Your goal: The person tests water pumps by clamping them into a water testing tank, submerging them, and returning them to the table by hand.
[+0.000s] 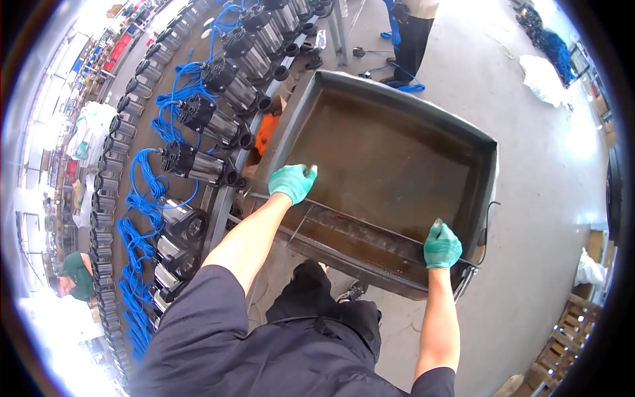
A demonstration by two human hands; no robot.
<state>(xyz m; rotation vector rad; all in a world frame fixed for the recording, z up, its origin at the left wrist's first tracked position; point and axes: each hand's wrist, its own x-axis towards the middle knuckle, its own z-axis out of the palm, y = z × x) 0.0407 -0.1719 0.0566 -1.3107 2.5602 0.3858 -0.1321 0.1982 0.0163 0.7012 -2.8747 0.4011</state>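
A wide grey metal tank [397, 94] of murky brown liquid is in front of me. Across its near part runs a dark metal frame [364, 233] with a thin straight edge, partly in the liquid. My left hand [291, 184], in a green glove, is closed on the frame's left end, beside the tank's left rim. My right hand [442, 247], also green-gloved, is closed on its right end, near the tank's right wall. Both thumbs point up and away from me. The fingers' undersides are hidden.
Several black-and-steel pumps [228, 83] with coiled blue cables [149, 185] line a bench on the left. Behind the tank stands a person in dark trousers [415, 46]. A wooden pallet [565, 341] lies at the lower right. A dark cable [488, 225] hangs by the tank's right side.
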